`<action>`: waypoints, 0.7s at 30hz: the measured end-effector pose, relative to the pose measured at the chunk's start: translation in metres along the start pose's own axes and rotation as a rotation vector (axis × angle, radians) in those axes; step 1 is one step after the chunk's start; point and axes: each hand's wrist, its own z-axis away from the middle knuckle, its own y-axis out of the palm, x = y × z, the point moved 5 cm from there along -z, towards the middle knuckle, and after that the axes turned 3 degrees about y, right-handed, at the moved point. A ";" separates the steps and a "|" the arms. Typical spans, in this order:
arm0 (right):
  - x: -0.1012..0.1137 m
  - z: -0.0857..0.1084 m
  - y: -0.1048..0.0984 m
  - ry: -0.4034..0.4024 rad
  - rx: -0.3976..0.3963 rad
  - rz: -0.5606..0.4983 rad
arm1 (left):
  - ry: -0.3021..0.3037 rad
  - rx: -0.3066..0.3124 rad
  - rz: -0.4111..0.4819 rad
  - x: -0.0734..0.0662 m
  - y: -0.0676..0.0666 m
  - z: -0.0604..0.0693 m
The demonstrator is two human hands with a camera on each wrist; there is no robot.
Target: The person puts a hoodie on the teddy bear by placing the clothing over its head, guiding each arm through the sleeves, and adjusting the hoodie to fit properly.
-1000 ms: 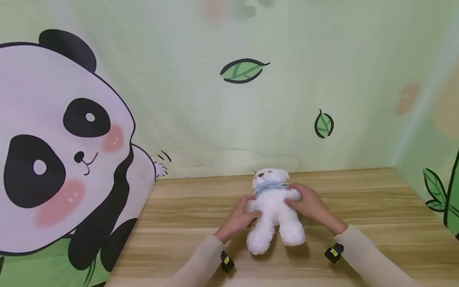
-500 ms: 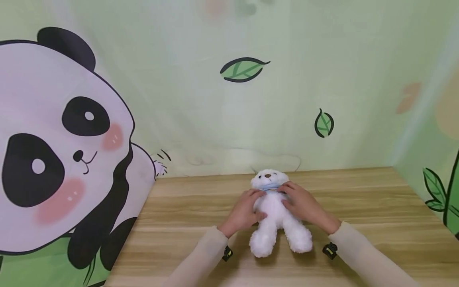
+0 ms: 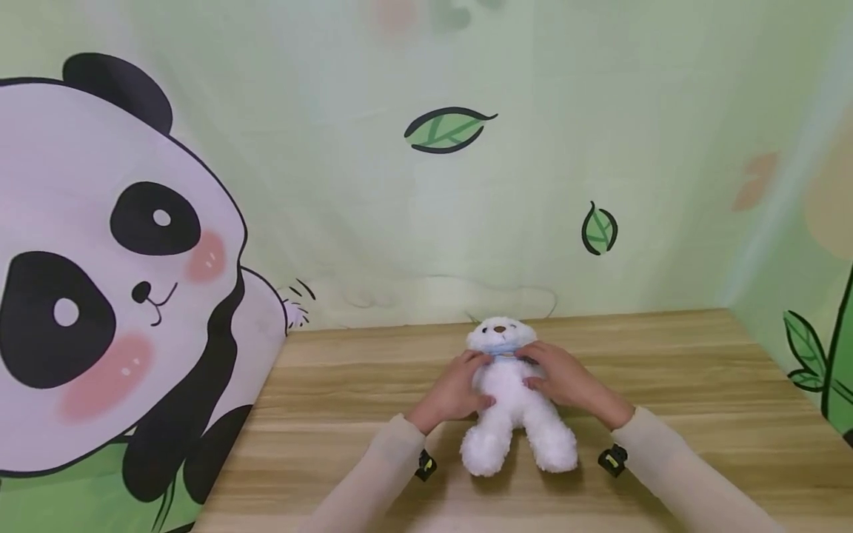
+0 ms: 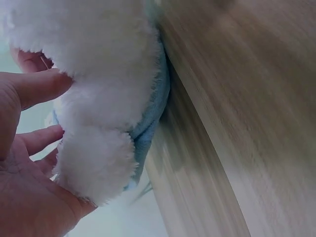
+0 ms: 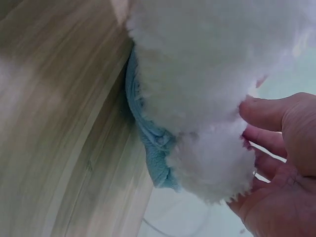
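A white plush teddy bear [image 3: 504, 392] lies on its back on the wooden table, head toward the wall, legs toward me. Pale blue cloth [image 3: 501, 349] circles its neck. In both wrist views, blue cloth [image 4: 153, 108] also runs along the bear's back, next to the tabletop. My left hand [image 3: 456, 389] grips one side of the bear, its thumb on the belly and fingertips at the neck cloth. On the other side, my right hand [image 3: 566, 377] holds it the same way. Each bear arm is mostly covered by a hand in the head view.
The wooden table [image 3: 346, 392] reaches back to a green cloth wall [image 3: 346, 192] printed with leaves and a large panda [image 3: 73, 192]. Another printed wall [image 3: 786, 266] stands along the right side. Small black wrist cameras hang under both sleeves.
Both hands have moved inward from the bear's outstretched arms to its chest and neck cloth. The bear's head has turned from the left to face upward. Little differs over the last half second.
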 end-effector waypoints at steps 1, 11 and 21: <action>0.000 0.000 0.000 0.002 0.001 0.001 | -0.001 0.000 0.001 0.000 0.000 0.000; 0.001 -0.002 0.006 0.018 0.002 0.048 | -0.082 0.027 0.022 0.003 0.005 0.001; -0.001 -0.002 0.007 0.042 -0.028 0.035 | -0.094 0.029 0.028 0.004 0.004 -0.004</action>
